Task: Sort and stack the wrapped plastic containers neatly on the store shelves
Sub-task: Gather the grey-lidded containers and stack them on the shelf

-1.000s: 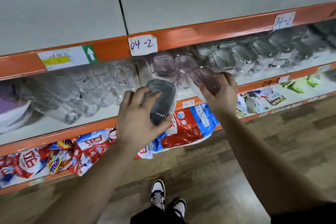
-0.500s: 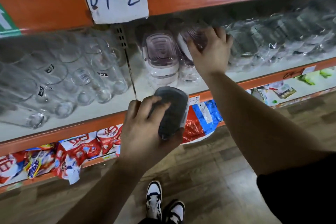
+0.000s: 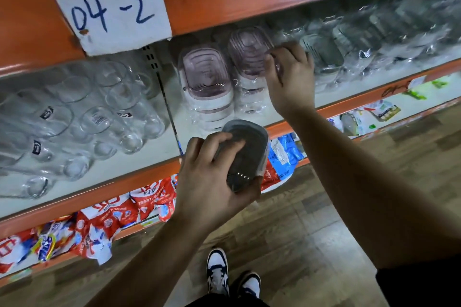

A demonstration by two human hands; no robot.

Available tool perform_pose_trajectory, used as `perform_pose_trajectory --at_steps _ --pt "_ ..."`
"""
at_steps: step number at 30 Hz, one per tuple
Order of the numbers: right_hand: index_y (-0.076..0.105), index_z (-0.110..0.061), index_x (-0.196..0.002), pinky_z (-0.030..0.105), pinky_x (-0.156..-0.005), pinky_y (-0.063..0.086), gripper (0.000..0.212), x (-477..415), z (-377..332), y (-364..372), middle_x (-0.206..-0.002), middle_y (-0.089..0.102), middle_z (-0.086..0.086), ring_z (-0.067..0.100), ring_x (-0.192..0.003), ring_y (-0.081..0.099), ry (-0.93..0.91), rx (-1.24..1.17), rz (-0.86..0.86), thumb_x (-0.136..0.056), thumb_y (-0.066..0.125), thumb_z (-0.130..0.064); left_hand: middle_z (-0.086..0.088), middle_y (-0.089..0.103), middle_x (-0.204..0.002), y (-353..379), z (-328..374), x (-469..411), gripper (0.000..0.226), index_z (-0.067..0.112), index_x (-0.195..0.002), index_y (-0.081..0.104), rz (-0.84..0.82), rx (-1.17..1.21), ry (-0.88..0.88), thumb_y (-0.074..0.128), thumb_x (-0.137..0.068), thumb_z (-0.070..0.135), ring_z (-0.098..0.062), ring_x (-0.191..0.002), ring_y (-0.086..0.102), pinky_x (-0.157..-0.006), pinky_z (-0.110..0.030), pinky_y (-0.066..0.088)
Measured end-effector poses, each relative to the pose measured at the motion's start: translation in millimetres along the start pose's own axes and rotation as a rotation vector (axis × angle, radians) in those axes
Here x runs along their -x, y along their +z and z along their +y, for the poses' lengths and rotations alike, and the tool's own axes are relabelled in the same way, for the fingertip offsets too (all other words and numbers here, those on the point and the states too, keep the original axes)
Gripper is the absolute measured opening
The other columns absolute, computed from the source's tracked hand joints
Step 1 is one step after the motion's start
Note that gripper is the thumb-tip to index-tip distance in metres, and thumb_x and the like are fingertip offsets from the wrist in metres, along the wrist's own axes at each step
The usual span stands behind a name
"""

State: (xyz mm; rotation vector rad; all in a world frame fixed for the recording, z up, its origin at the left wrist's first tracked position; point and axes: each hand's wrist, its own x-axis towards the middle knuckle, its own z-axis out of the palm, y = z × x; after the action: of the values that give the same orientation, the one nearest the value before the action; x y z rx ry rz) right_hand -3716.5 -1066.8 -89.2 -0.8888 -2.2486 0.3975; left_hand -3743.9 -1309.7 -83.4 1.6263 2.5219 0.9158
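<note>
While the right hand (image 3: 289, 75) pinches the pink container (image 3: 249, 52) at twelve o'clock, seemingly squaring it on its stack (image 3: 250, 97), the left hand (image 3: 212, 182) grips the grey container (image 3: 247, 157) at six o'clock, likely next for shelving.

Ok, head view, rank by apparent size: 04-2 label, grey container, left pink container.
1. 04-2 label
2. Grey container and left pink container: alike; grey is nearer and partly under the left hand.

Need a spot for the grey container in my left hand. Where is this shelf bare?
Bare shelf runs along the front edge right of the right hand, in front of the wrapped grey stacks. A narrow strip lies between the glasses and the pink-lidded stacks. Behind, it is crowded.
</note>
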Motion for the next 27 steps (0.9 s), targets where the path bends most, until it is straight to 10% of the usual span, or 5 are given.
perform_pose_trajectory --at_steps 12,27 --pt "0.067 -0.006 -0.105 0.036 -0.083 0.037 0.032 35 139 -99 -0.105 0.066 0.013 0.037 -0.094 0.056 0.131 0.069 0.148 -0.096 0.047 -0.03 -0.005 0.062 -0.115 78 103 -62 0.053 0.014 -0.111 0.072 -0.049 0.077 0.235 0.074 -0.071 0.05 -0.03 -0.098 0.056 -0.085 -0.039 0.047" --pt "0.068 -0.01 -0.102 0.036 -0.081 0.037 0.034 51 425 -359 -0.1 0.067 0.01 0.036 -0.09 0.056 0.253 0.189 0.137 -0.093 0.046 -0.034 -0.003 0.062 -0.116 250 405 -164 0.054 0.016 -0.112 0.072 -0.107 0.161 0.335 0.065 -0.074 0.053 -0.029 -0.102 0.055 -0.091 -0.038 0.046"
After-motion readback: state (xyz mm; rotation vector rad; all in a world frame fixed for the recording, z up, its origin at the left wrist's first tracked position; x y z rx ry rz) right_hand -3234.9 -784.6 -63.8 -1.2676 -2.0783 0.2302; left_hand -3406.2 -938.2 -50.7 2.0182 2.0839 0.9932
